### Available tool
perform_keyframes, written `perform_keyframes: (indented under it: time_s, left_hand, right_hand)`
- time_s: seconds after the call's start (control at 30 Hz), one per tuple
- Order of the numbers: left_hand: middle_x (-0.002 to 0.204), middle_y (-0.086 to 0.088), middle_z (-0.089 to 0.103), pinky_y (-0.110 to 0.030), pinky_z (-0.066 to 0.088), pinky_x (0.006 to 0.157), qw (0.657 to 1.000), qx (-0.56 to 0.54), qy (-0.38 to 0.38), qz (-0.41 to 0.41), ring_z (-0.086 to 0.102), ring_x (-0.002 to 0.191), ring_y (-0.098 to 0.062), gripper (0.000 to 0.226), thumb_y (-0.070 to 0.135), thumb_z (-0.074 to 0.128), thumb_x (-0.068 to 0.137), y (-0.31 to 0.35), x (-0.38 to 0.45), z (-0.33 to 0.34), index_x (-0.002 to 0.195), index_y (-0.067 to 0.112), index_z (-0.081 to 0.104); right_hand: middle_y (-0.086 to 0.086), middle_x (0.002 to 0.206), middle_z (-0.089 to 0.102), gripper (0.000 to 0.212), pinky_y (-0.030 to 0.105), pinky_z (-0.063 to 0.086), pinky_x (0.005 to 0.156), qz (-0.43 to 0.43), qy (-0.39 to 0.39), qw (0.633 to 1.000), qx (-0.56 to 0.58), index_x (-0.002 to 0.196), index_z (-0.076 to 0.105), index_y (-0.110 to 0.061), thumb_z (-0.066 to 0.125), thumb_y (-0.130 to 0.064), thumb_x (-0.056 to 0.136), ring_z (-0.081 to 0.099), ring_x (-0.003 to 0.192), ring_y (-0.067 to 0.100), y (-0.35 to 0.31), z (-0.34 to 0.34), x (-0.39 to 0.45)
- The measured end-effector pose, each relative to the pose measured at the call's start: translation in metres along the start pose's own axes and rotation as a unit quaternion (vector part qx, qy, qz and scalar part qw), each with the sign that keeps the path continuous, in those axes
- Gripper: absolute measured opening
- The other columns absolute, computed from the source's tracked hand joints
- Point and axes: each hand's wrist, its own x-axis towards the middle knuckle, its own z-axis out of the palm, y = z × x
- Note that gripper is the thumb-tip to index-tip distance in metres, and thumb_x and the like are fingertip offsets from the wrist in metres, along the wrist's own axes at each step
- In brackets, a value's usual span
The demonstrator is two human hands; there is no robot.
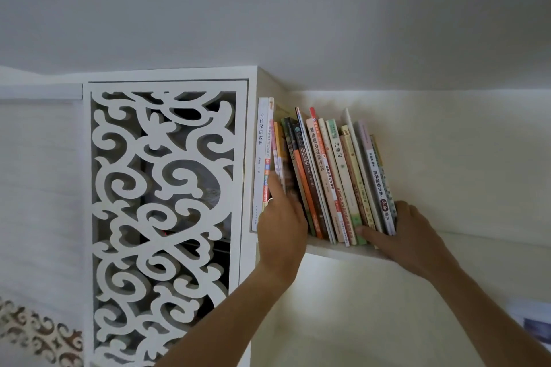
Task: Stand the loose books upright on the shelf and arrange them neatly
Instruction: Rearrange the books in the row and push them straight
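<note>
You are bracing the leaning books [328, 176] on the shelf [343, 253]: left hand [281, 220] fingers flat against spines, right hand [408, 232] gripping the row's far end to square it.

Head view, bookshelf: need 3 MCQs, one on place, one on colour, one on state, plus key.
1. Where does the white book with black characters stand?
A. leftmost, against the cabinet side
B. rightmost
C. flat on the shelf

2. What colour is the carved panel?
A. black
B. white
C. red

3. How do the books between the hands stand?
A. flat
B. leaning
C. fallen off

Key: 1 A, it abuts the cabinet side; 2 B, white scrollwork; 3 B, tops tilt left, left hand and right hand flanking them on the shelf.
</note>
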Motion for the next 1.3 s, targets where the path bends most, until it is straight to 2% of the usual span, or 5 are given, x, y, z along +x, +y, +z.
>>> perform_keyframes:
  time_s: [0.53,0.7,0.83,1.03,1.3]
  left_hand:
    - [0.116,-0.008,0.07,-0.029,0.065,0.074,0.986,-0.06,0.089,0.127,0.074,0.091,-0.017,0.045,0.032,0.033,0.113,0.122,-0.045,0.077,0.156,0.025,0.023]
    - [0.155,-0.016,0.043,-0.039,0.021,0.122,0.982,0.154,-0.012,0.106,0.037,0.144,-0.031,0.055,0.041,0.014,0.114,0.095,-0.058,0.135,0.156,0.014,0.038]
    - [0.135,-0.01,0.048,-0.037,0.051,0.105,0.986,-0.022,0.024,0.163,0.053,0.119,-0.021,0.04,0.035,0.029,0.114,0.074,-0.052,0.111,0.14,0.013,0.052]
    - [0.148,-0.016,0.04,-0.048,0.044,0.109,0.978,0.068,0.138,0.139,0.043,0.135,-0.03,0.046,0.036,0.054,0.104,0.009,-0.016,0.075,0.141,0.013,0.043]
    - [0.161,0.014,0.037,-0.032,0.046,0.113,0.959,-0.21,-0.185,0.044,0.048,0.14,0.001,0.117,0.031,0.069,0.098,-0.013,0.013,0.048,0.152,0.042,-0.034]
  right_hand:
    - [0.002,0.138,0.053,0.063,0.051,0.043,0.109,0.023,0.266,0.894,0.359,0.144,0.046,-0.034,0.021,-0.071,0.099,0.051,0.127,0.025,0.005,-0.02,-0.008]
    - [-0.009,0.133,0.067,0.059,0.038,0.056,0.095,0.025,0.027,0.918,0.394,0.139,0.056,-0.048,0.019,-0.073,0.101,0.063,0.125,0.018,0.012,-0.022,-0.005]
    - [-0.021,0.125,0.066,0.039,0.025,0.056,0.09,-0.036,-0.015,0.94,0.338,0.139,0.052,-0.055,0.034,-0.06,0.104,0.066,0.107,-0.001,-0.004,-0.038,-0.019]
    - [-0.008,0.147,0.052,0.056,0.044,0.05,0.107,-0.121,0.002,0.979,0.166,0.159,0.019,-0.045,0.037,-0.051,0.107,0.056,0.128,0.015,0.006,-0.013,0.001]
    - [0.002,0.152,0.036,0.135,0.059,0.038,0.113,-0.009,-0.043,0.993,0.108,0.151,-0.012,-0.061,0.074,-0.089,0.051,0.035,0.14,0.031,0.002,-0.005,0.004]
